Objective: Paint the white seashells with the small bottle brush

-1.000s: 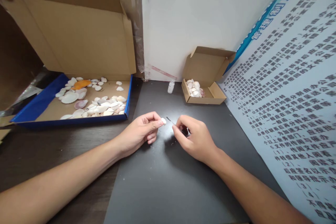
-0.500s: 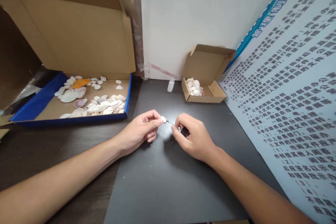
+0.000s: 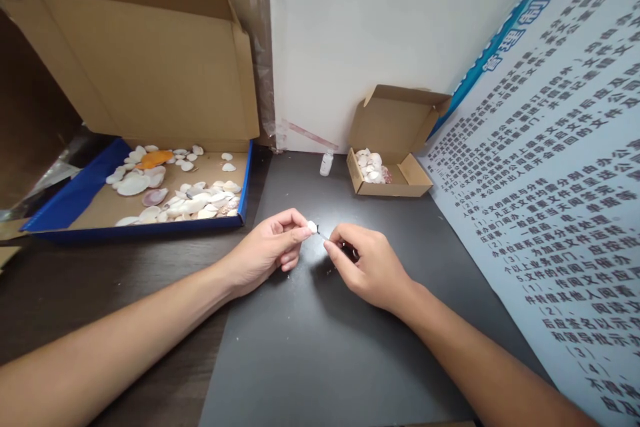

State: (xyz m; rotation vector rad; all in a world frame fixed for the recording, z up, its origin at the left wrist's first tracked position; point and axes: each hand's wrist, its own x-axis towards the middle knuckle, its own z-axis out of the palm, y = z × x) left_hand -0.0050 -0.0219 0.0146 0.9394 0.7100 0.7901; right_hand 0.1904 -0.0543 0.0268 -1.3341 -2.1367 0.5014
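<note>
Between the thumb and forefinger of my left hand [image 3: 273, 240] is a small white seashell [image 3: 313, 227], held up over the dark grey mat. My right hand [image 3: 367, 263], just to its right, is closed around a small brush [image 3: 323, 235] with a thin pale stem and a dark tip. That tip is at the shell's right edge; whether it touches cannot be made out. Most of the brush's handle is hidden in my fingers. A small clear bottle [image 3: 326, 163] with a white label stands beyond my hands, near the wall.
On the left, an open blue-edged cardboard box [image 3: 245, 180] holds many seashells and an orange shell [image 3: 154, 159]. A smaller open cardboard box [image 3: 393, 190] with white shells stands at the back right. A printed poster [image 3: 550, 213] slopes along the right side. Tiny crumbs lie on the mat [image 3: 300, 373].
My right hand has turned slightly and its fingers have shifted, so the black handle shows less. The dark brush tip now stands more upright at the shell's edge. My left hand is nearly still.
</note>
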